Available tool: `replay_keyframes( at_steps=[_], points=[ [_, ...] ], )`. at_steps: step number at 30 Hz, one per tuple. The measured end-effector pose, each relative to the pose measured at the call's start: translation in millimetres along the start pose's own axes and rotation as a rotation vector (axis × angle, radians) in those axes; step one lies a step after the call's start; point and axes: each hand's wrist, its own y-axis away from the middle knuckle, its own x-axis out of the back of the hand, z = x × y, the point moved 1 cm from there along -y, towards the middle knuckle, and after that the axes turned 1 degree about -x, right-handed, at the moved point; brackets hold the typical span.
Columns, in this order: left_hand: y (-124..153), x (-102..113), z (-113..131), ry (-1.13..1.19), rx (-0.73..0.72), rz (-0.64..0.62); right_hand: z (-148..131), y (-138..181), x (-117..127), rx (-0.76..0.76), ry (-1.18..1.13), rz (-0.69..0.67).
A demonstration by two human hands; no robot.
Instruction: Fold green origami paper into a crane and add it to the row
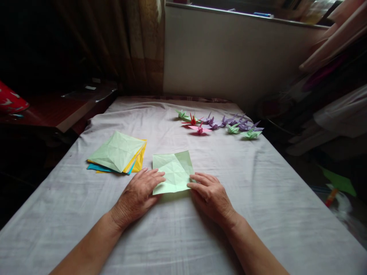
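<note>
A creased light-green sheet of origami paper lies unfolded in front of me, its near edge slightly raised off the cloth. My left hand grips its left side, fingers on top and the thumb low by the near corner. On the opposite side, my right hand has its fingertips over the right edge; its thumb is mostly hidden below. Left of the sheet rests a stack of creased papers, pale green on top with yellow and blue showing beneath.
Several folded paper cranes in purple, green, red and pink stand at the table's far right. A pale cloth covers the table. A brown wooden surface adjoins at left; hanging clothes are at right.
</note>
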Motion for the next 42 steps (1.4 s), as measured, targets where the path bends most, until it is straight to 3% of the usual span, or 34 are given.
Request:
replay_keyframes(
  at_steps=[8, 14, 20, 23, 27, 30, 34, 38, 42],
  points=[
    [1.3, 5.1, -5.9, 0.09, -0.031, -0.034, 0.5, -3.7, 20.0, 0.073, -0.213, -0.118],
    [3.1, 6.2, -2.3, 0.15, -0.07, -0.052, 15.2, -6.7, 16.5, 0.048, -0.177, -0.266],
    [1.8, 13.7, -0.1, 0.131, -0.073, -0.029, 17.5, -16.0, 19.7, 0.057, -0.233, -0.278],
    [0.7, 13.4, 2.7, 0.113, -0.011, 0.04, 15.5, -26.2, 23.0, -0.016, -0.24, -0.293],
    [1.5, 6.3, 1.6, 0.004, 0.19, 0.133, 14.1, -38.9, 13.9, -0.18, -0.123, -0.218],
    [1.3, 3.9, 2.3, -0.102, 0.301, 0.184, 13.2, -43.6, 0.1, -0.216, 0.008, -0.124],
    [-3.2, 6.4, 15.0, -0.243, 0.221, 0.264, 12.3, -43.3, -16.5, -0.217, 0.045, -0.022],
    [-7.0, 2.6, 31.9, -0.193, 0.062, 0.118, 11.8, -40.5, -22.9, -0.239, -0.024, 0.06],
    [-5.0, -2.6, 33.3, -0.184, 0.111, 0.056, 11.6, -37.0, -15.8, -0.283, -0.216, 0.056]
  ],
)
